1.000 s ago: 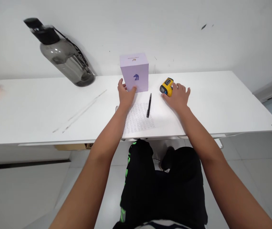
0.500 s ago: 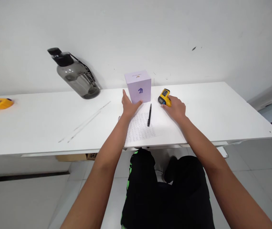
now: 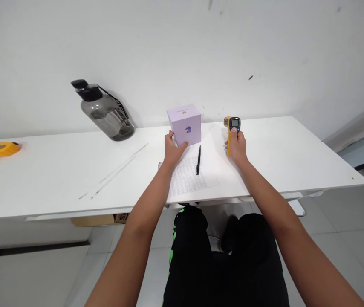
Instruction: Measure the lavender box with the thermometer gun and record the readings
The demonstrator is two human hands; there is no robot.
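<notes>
- Firmly, our right hand [image 3: 238, 148] is wrapped around the handle of a yellow handheld meter [image 3: 232, 123], thumb lying just below its small display.
- We hold that meter upright, to the right of the lilac box [image 3: 186, 128] and apart from it.
- Our left hand [image 3: 172, 151] clasps the box's lower left corner: thumb on the front face, fingers curled along the left side.
- The box stands closed on the white table [image 3: 274, 162], its dark horse-head mark facing us; we cannot see what it holds.
- Between our forearms lies a written sheet [image 3: 186, 178], with a black pen [image 3: 198, 160] along its right part.
- Farther left, by the wall [image 3: 169, 55], we have a grey see-through bottle [image 3: 107, 117], black cap on; its contents we cannot make out for certain.
- At the far left rests a yellow tape measure [image 3: 5, 149], somewhat blurred.
</notes>
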